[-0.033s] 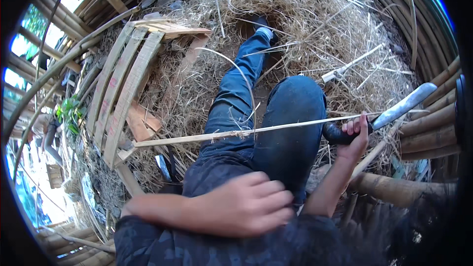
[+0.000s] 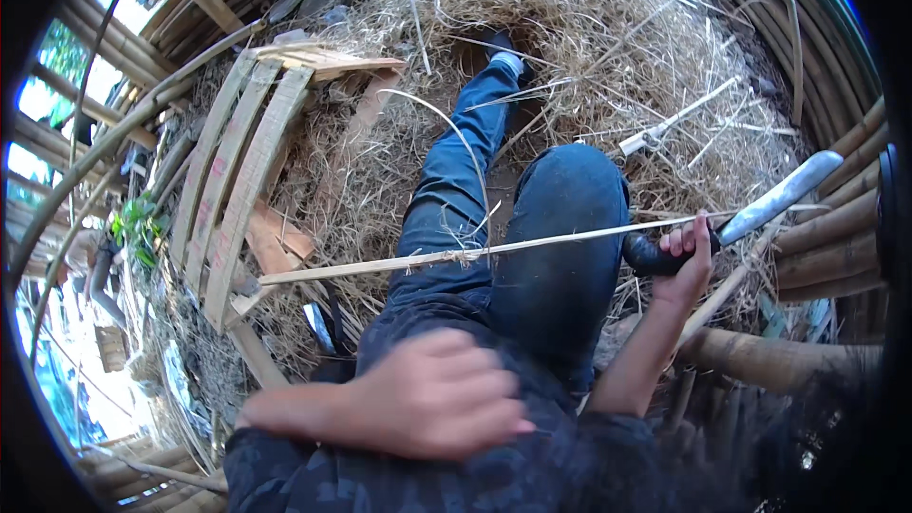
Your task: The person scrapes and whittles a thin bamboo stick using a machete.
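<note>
My right hand point(image 2: 686, 256) grips the black handle of a long-bladed knife point(image 2: 779, 195) beside my right knee. A thin split bamboo strip point(image 2: 456, 255) lies across both my legs in blue jeans point(image 2: 560, 247). Its right end meets the knife at my right hand, and its left end points at the wooden slats. My left hand point(image 2: 427, 397) lies low on my lap with the back up and the fingers stretched out. It looks blurred, and I see nothing in it.
A piece of curved wooden slats point(image 2: 228, 190) leans at the left. A pile of dry straw point(image 2: 589, 28) fills the ground ahead, with a pale stick point(image 2: 665, 128) in it. Bamboo poles point(image 2: 826, 237) wall in the right side, and one thick pole point(image 2: 779, 361) lies at the lower right.
</note>
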The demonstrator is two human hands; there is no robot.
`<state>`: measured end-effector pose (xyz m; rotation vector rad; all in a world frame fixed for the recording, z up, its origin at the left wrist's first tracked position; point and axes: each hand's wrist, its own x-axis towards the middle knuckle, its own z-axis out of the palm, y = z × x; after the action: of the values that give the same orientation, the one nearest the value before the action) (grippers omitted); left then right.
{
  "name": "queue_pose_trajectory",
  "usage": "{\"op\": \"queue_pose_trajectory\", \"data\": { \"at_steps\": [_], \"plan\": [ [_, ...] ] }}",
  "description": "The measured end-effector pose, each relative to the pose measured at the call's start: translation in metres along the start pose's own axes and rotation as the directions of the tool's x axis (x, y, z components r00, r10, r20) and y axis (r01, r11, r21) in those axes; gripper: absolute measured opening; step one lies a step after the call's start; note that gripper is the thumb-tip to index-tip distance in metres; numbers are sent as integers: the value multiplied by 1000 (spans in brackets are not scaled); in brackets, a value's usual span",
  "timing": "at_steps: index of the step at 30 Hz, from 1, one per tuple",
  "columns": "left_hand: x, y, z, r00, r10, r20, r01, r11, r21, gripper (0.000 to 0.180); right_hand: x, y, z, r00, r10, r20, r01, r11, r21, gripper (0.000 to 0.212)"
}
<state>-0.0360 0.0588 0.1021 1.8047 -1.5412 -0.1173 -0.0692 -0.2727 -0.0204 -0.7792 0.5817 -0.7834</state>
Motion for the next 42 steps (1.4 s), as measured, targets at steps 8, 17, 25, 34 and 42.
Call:
{"op": "queue_pose_trajectory", "data": {
  "at_steps": [8, 17, 25, 34, 42],
  "plan": [
    [-35, -43, -56, 804, -562, -196, 530, 525, 666, 31, 2, -4, 3, 997, -9, -78, 10, 1000, 7, 11],
    [-89, -102, -20, 601, -767, 224, 753, 637, 161, 14, -6, 1, 16, 992, 112, -54, -117, 988, -104, 30],
    [-102, -113, 14, 550, -778, 303, 828, 554, -83, 17, -10, -12, 15, 941, 276, 193, -259, 959, -111, 46],
    [-92, -107, 51, 524, -847, 93, 850, 526, 6, 13, -13, 4, 12, 657, 612, 440, -581, 783, -222, 34],
    [-88, -122, 99, 714, -699, -34, 697, 706, 126, 12, -3, 8, -12, 432, 663, 612, -692, 678, -246, 24]
  ]
}}
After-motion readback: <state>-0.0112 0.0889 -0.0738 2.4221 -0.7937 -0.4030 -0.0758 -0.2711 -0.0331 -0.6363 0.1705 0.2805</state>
